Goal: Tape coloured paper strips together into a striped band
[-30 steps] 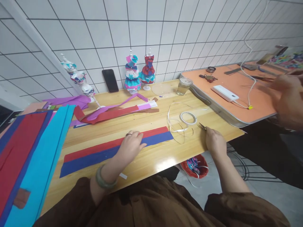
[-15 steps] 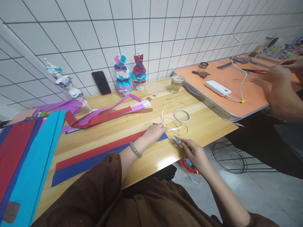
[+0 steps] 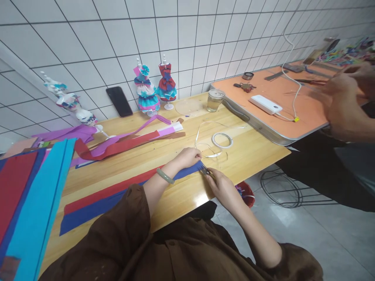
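Observation:
A long blue strip (image 3: pixel 84 219) of paper or cloth lies slantwise on the wooden table, overlapped by a red strip (image 3: pixel 111 189). My left hand (image 3: pixel 187 157) is at their right end, its fingers pinched together on the blue strip, though the fingertips are partly hidden. My right hand (image 3: pixel 223 186) grips small scissors (image 3: pixel 205 170), whose blades meet the blue strip's end. Just beyond my fingers are a thin white ribbon or tape (image 3: pixel 215 155) in loose loops and a white tape roll (image 3: pixel 222 140).
Coloured strips (image 3: pixel 131 145) and a turquoise sheet (image 3: pixel 43 203) cover the left side. Dressed miniature mannequins (image 3: pixel 147 93), a phone (image 3: pixel 119 101) and a glass of liquid (image 3: pixel 216 100) stand along the wall. Another person's hands (image 3: pixel 342 89) work above the orange table (image 3: pixel 263 86).
My right hand has brought the scissors leftward from beside the strips to the blue strip's end. My left hand stays at that end. The view has shifted slightly.

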`<state>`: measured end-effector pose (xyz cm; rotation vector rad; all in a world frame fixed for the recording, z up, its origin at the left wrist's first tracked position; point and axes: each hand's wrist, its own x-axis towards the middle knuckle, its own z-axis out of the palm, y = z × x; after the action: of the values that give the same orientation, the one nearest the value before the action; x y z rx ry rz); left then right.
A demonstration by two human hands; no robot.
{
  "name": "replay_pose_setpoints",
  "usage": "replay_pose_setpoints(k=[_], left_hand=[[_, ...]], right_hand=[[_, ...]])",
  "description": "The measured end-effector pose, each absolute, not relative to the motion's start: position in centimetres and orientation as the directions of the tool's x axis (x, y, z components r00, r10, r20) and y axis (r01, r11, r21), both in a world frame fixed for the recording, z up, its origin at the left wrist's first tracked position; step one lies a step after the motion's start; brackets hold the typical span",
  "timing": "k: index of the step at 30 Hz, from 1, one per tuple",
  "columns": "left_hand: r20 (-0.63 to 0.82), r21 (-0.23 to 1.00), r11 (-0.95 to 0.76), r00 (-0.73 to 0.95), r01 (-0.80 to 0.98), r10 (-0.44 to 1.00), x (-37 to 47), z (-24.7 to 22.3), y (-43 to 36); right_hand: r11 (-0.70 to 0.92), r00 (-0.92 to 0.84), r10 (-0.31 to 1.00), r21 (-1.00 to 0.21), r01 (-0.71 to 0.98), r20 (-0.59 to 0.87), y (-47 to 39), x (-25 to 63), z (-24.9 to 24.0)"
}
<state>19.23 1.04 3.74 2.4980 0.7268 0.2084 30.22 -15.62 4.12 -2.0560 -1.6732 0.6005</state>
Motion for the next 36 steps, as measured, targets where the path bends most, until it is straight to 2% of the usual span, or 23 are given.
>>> replay_pose_setpoints(k=[7, 14, 24, 36], left_hand=[[-0.003, 0.571, -0.69, 0.842, 0.445, 0.54, 19.2, 3.5, 1.3], [0.003, 0.626, -0.665, 0.851, 0.408, 0.526, 19.0, 3.7, 1.3], [0.008, 0.763, -0.551, 0.847, 0.338, 0.531, 18.5, 2.4, 1.7], [0.028, 0.793, -0.528, 0.847, 0.305, 0.531, 18.4, 1.7, 1.9]], right_hand=[[-0.267, 0.231, 0.964, -0.521, 0.811, -0.135, -14.1, 29.6, 4.1], [-0.293, 0.265, 0.956, -0.51, 0.809, -0.128, -13.4, 29.6, 4.4], [-0.227, 0.232, 0.969, -0.703, 0.674, -0.09, -12.2, 31.3, 3.7], [-0.201, 0.213, 0.974, -0.717, 0.668, -0.075, -11.2, 31.5, 3.5]])
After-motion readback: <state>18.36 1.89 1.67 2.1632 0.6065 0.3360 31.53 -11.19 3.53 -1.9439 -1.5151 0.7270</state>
